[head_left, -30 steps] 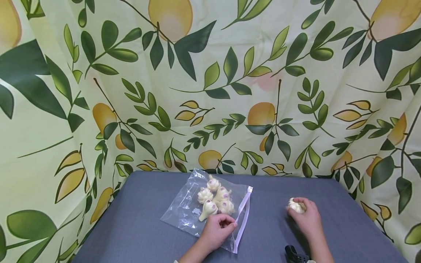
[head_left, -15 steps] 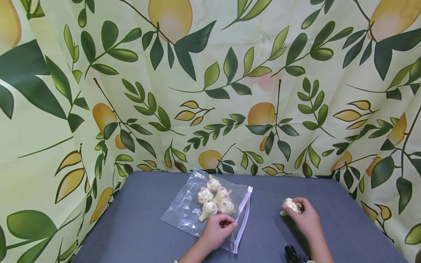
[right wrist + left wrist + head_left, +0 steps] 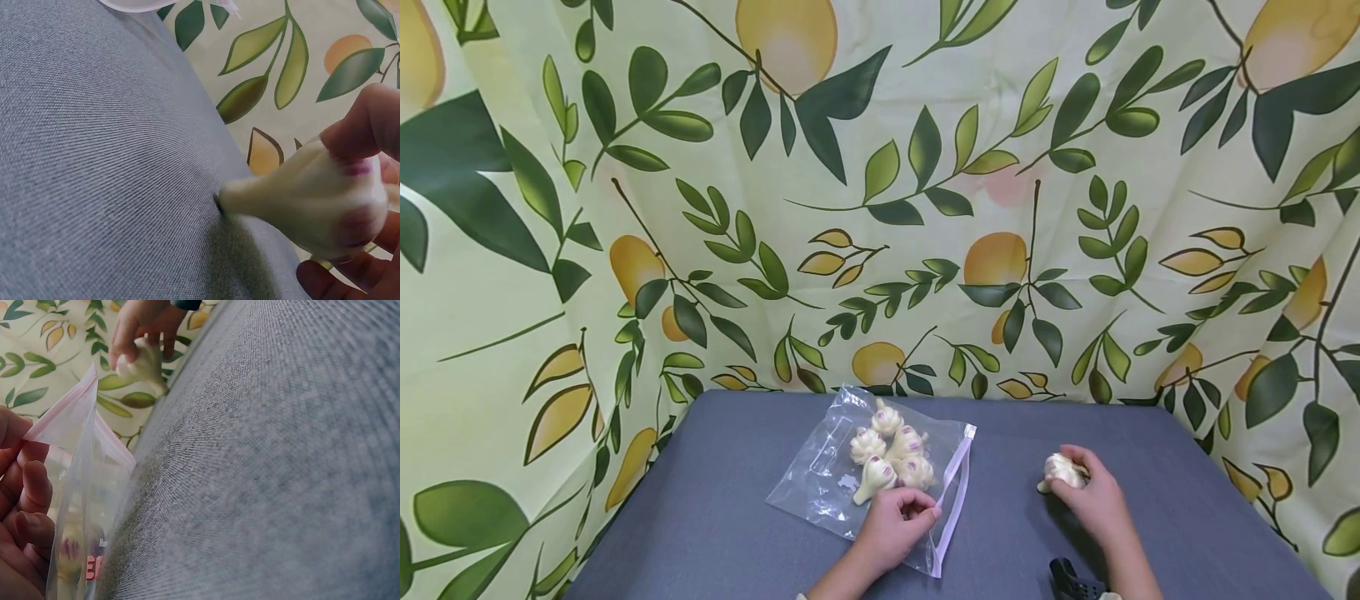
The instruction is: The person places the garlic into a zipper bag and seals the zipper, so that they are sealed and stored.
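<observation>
A clear zip bag with a pale purple zip edge lies on the table, its mouth toward the right. Several garlic bulbs are inside it, white with purple streaks. My left hand pinches the near lip of the bag's mouth between thumb and forefinger; the left wrist view shows the lip lifted into a peak. To the right of the bag, my right hand grips a single garlic bulb by its sides. In the right wrist view that bulb's stem points down at the table cloth.
A grey-blue cloth covers the table. Behind and at both sides hangs a curtain printed with fruit and leaves. A black strapped device sits by my right wrist.
The right hand has shifted slightly left, and the garlic bulb in it has turned so that its stem shows at the lower left. My left hand and the bag stay put.
</observation>
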The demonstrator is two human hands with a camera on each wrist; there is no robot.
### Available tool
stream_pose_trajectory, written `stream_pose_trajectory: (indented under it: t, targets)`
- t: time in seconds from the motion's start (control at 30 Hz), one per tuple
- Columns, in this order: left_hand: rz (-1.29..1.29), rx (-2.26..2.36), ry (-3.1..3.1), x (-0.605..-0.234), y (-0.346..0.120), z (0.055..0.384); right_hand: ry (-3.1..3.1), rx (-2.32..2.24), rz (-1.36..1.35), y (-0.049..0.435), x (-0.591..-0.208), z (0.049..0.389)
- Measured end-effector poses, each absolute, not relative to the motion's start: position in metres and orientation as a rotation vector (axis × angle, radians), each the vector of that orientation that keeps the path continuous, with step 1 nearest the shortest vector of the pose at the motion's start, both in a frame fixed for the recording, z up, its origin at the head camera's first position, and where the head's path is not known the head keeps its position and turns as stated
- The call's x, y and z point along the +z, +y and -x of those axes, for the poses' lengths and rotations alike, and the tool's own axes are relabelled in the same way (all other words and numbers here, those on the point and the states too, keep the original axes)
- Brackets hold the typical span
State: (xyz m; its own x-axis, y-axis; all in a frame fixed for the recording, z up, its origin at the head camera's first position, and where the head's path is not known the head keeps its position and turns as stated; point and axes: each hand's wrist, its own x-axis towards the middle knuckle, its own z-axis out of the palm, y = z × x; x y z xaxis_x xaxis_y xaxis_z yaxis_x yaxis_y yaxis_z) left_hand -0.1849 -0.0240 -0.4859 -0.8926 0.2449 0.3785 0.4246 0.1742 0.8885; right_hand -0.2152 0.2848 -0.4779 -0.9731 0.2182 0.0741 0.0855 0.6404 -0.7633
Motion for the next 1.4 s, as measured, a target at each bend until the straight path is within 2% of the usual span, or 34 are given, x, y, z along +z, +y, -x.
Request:
stream_pose_trajectory:
  t: [0.7,1.1,1.4]
  targets:
    - [0.667,-1.837,-2.274,-0.477,-0.025,0.181,-2.648,1.152,0.021,0.275,-0.486,0.217]
    - [0.644,-1.830,-2.298,-0.484,-0.024,0.184,-2.536,1.587,-0.009,0.243,-0.479,0.218]
    - [0.641,-1.825,-2.303,-0.482,-0.024,0.184,-2.550,1.789,-0.164,0.212,-0.482,0.218]
